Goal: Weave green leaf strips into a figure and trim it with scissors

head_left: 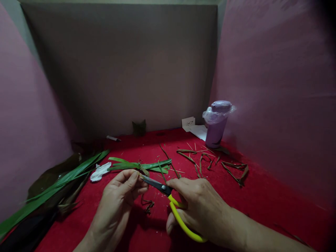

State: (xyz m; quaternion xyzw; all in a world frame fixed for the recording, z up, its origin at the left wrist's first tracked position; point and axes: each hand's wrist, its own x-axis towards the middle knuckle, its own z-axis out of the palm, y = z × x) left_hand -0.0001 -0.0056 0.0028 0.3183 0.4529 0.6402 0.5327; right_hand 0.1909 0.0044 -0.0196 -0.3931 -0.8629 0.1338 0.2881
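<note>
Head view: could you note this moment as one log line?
right hand: holds yellow-handled scissors | left hand: pinched at scissors' tips, contents unclear | beyond: green leaf strips, purple cup | base: red surface

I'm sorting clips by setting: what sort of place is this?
Probably a small, screened-off craft workspace: pink side walls flank a red covering, green leaf strips lie on it, and the right hand holds yellow-handled scissors.

Back wall [123, 70] grey-brown, plain, w/ pale strip [118, 1] along top. L wall [23, 115] & R wall [275, 87] pinkish-purple, slanting in twd back. Red fabric-like surface [278, 206] betw. them. Light dim, uneven; lower back L corner v. dark.
</note>
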